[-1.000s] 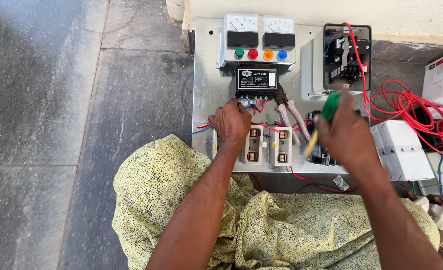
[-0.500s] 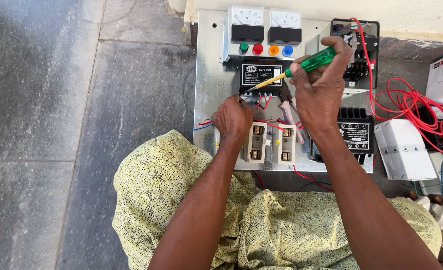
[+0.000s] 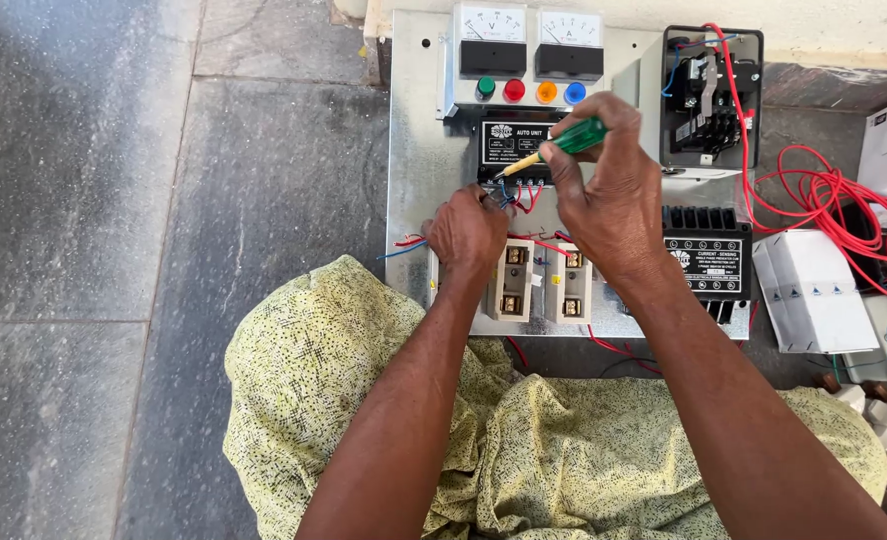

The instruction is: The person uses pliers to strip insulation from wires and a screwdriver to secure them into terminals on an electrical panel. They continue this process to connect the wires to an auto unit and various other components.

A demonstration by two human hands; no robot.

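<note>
A grey metal panel (image 3: 415, 150) lies on the stone floor in front of my knees. My right hand (image 3: 608, 195) grips a green-handled screwdriver (image 3: 555, 145), its tip at the lower terminals of a black control unit (image 3: 516, 148). My left hand (image 3: 468, 232) pinches thin blue and red wires (image 3: 516, 198) just below that unit. Two white fuse holders (image 3: 541, 282) sit under my hands. Above are two white meters (image 3: 528, 38) and a row of coloured indicator lamps (image 3: 529, 92).
A black relay block (image 3: 710, 262) and a contactor (image 3: 708, 100) sit on the panel's right. Loose red wire (image 3: 831, 195) coils right of it, beside a white box (image 3: 813, 290). My lap is covered by yellow-green patterned cloth (image 3: 363, 370).
My right hand lowered the screwdriver from above the panel's upper right, bringing its tip down to the black unit's terminals. My left hand stays on the wires.
</note>
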